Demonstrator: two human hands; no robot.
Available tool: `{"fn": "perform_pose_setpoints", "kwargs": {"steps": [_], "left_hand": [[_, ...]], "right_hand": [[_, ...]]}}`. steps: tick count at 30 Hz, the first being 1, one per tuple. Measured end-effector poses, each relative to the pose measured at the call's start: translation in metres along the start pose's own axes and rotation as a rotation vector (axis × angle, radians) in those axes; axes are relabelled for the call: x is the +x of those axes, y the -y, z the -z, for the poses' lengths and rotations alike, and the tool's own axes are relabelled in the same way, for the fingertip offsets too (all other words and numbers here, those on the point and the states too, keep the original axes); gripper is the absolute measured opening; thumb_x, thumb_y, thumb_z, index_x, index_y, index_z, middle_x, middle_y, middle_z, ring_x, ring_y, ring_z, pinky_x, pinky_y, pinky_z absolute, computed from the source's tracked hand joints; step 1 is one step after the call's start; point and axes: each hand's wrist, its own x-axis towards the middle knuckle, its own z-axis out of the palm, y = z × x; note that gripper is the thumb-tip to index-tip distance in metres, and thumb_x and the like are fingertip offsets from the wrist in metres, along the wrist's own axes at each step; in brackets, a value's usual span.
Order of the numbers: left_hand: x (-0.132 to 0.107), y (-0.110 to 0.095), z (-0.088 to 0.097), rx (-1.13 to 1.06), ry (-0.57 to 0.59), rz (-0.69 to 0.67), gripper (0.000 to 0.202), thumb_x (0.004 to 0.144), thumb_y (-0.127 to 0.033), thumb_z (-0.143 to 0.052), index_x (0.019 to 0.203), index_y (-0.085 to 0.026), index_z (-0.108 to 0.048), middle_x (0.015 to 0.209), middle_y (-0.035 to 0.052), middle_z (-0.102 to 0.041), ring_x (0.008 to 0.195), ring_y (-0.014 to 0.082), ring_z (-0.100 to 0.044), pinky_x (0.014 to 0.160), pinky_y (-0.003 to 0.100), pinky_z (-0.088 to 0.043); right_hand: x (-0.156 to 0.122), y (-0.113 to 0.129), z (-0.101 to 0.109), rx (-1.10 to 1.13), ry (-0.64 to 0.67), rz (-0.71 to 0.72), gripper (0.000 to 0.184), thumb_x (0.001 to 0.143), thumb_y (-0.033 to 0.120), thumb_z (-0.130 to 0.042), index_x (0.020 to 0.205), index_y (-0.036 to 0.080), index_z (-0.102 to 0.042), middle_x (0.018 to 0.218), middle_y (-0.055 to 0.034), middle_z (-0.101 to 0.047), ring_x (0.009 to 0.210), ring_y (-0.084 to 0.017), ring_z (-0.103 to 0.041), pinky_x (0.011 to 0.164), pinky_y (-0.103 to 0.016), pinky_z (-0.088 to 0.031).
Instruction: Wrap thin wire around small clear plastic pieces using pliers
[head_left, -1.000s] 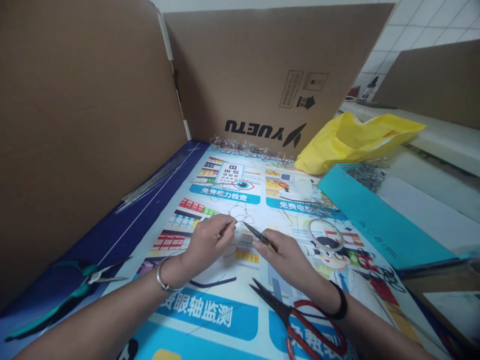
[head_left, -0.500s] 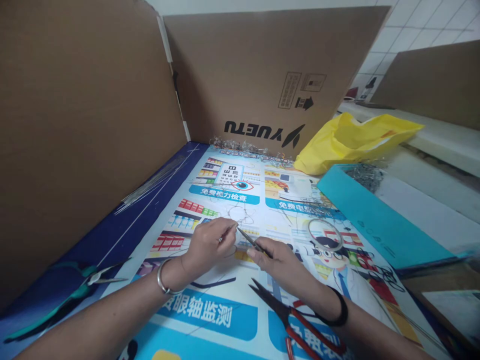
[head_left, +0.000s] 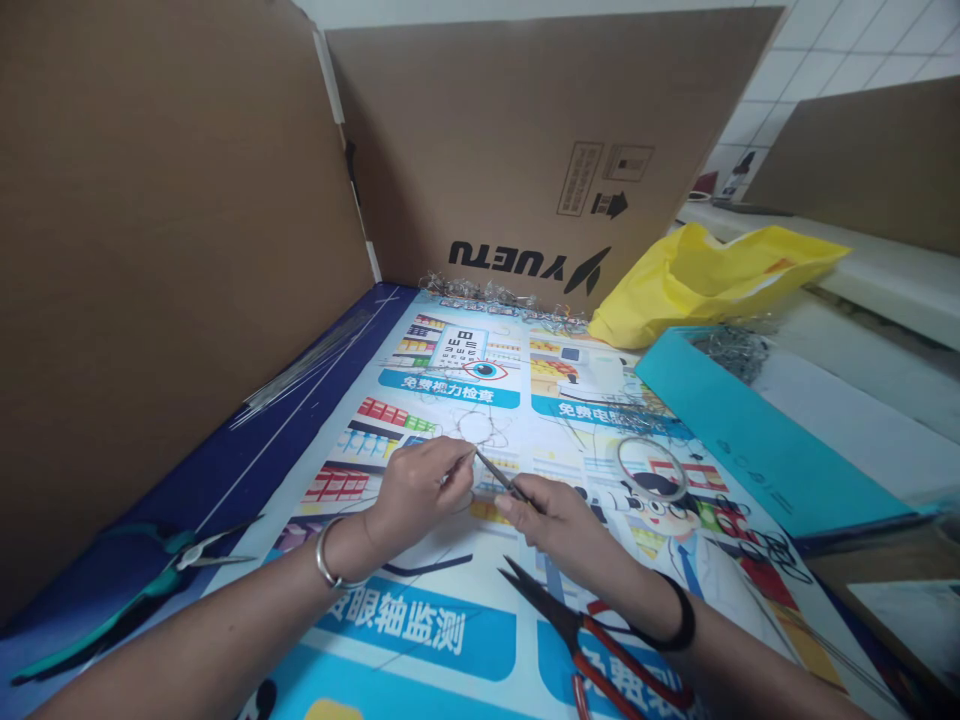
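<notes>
My left hand point(head_left: 424, 490) is closed in a pinch on what looks like a thin wire, mostly hidden by the fingers. In my right hand point(head_left: 559, 520) is a pair of slim dark tweezers point(head_left: 496, 471), their tip touching or very close to the left fingertips. Just beyond the hands, a bent thin wire shape point(head_left: 480, 430) with loops lies on the printed poster point(head_left: 495, 665). Red-handled scissors point(head_left: 559, 615) lie partly spread near my right forearm. By my left forearm are teal-handled pliers point(head_left: 176, 570) with their jaws apart.
Cardboard panels point(head_left: 525, 130) stand at the back and left. Straight wires point(head_left: 300, 370) lie along the left. At right are a wire coil point(head_left: 651, 470), black loops point(head_left: 772, 550), a teal box point(head_left: 750, 440) with a wire tangle point(head_left: 735, 355), and a yellow bag point(head_left: 697, 290).
Both hands stay nearly in place, with only a slight shift of the left fingers and the tweezers at the tip. Nothing else visibly moves apart from a tiny camera shift.
</notes>
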Motion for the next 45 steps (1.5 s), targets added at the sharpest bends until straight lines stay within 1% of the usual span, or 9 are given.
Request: {"fn": "perform_pose_setpoints", "kwargs": {"steps": [9,14,19,24,27,32,37,41,45], "left_hand": [[-0.001,0.002,-0.001,0.015,0.002,-0.013,0.013,0.077,-0.009,-0.05,0.08,-0.014,-0.061,0.069,0.0038,-0.067,0.06,0.0136,-0.061,0.056,0.025,-0.047],[0.0,0.0,0.001,0.025,0.047,0.003,0.013,0.078,-0.009,-0.049,0.076,-0.015,-0.06,0.066,0.0032,-0.065,0.059,0.013,-0.058,0.055,0.024,-0.043],[0.005,-0.001,0.005,-0.007,0.098,0.011,0.014,0.079,-0.009,-0.046,0.076,-0.014,-0.059,0.065,0.003,-0.062,0.058,0.0125,-0.055,0.055,0.024,-0.041],[0.013,0.005,0.011,-0.104,0.212,-0.031,0.015,0.08,-0.009,-0.045,0.075,-0.015,-0.058,0.065,0.0016,-0.061,0.059,0.0109,-0.054,0.055,0.022,-0.04],[0.016,0.01,0.015,-0.103,0.265,-0.071,0.015,0.08,-0.009,-0.045,0.076,-0.015,-0.058,0.065,0.0015,-0.061,0.059,0.0109,-0.054,0.054,0.021,-0.039],[0.017,0.017,0.018,-0.08,0.372,-0.135,0.017,0.081,-0.012,-0.043,0.074,-0.016,-0.059,0.064,0.0019,-0.061,0.058,0.0119,-0.055,0.053,0.022,-0.04],[0.018,0.018,0.02,-0.099,0.485,-0.172,0.02,0.083,-0.013,-0.041,0.077,-0.017,-0.059,0.068,0.002,-0.063,0.062,0.0126,-0.056,0.056,0.023,-0.041],[0.019,0.018,0.02,-0.097,0.54,-0.175,0.019,0.083,-0.013,-0.042,0.079,-0.017,-0.06,0.07,0.0021,-0.064,0.063,0.0126,-0.056,0.057,0.023,-0.041],[0.019,0.019,0.019,-0.113,0.589,-0.169,0.02,0.083,-0.013,-0.042,0.076,-0.016,-0.06,0.068,0.0016,-0.063,0.06,0.0121,-0.055,0.055,0.023,-0.039]], "right_hand": [[-0.002,-0.001,-0.004,0.07,0.043,-0.087,0.039,0.086,0.053,-0.04,0.065,0.019,-0.041,0.051,0.0049,-0.046,0.048,-0.008,-0.045,0.048,-0.021,-0.03],[-0.003,0.005,-0.004,-0.059,0.008,-0.047,0.033,0.087,0.044,-0.039,0.064,0.02,-0.041,0.051,0.0039,-0.047,0.051,-0.009,-0.044,0.049,-0.021,-0.03],[-0.001,0.005,0.0,-0.22,-0.035,0.009,0.031,0.085,0.04,-0.041,0.062,0.019,-0.04,0.058,0.0026,-0.047,0.056,-0.01,-0.042,0.051,-0.021,-0.027],[0.002,0.001,0.003,-0.334,-0.033,0.009,0.029,0.085,0.039,-0.042,0.064,0.019,-0.042,0.06,0.0023,-0.048,0.056,-0.01,-0.043,0.051,-0.022,-0.026],[0.003,0.0,0.006,-0.364,-0.01,0.005,0.029,0.085,0.04,-0.043,0.065,0.018,-0.044,0.06,0.0017,-0.049,0.056,-0.011,-0.044,0.051,-0.022,-0.025],[0.003,0.004,0.014,-0.357,0.077,0.013,0.027,0.084,0.038,-0.045,0.066,0.018,-0.048,0.065,0.0008,-0.053,0.061,-0.012,-0.047,0.054,-0.022,-0.028],[0.004,-0.001,0.023,-0.361,0.174,0.048,0.03,0.084,0.042,-0.045,0.065,0.018,-0.047,0.062,0.0023,-0.05,0.058,-0.011,-0.045,0.052,-0.022,-0.027],[0.005,-0.006,0.027,-0.419,0.212,0.088,0.032,0.085,0.042,-0.044,0.065,0.018,-0.047,0.062,0.0022,-0.049,0.057,-0.01,-0.045,0.052,-0.023,-0.025],[0.005,-0.002,0.03,-0.485,0.244,0.076,0.03,0.086,0.042,-0.044,0.068,0.018,-0.051,0.064,0.0008,-0.054,0.057,-0.011,-0.047,0.051,-0.023,-0.025]]}}
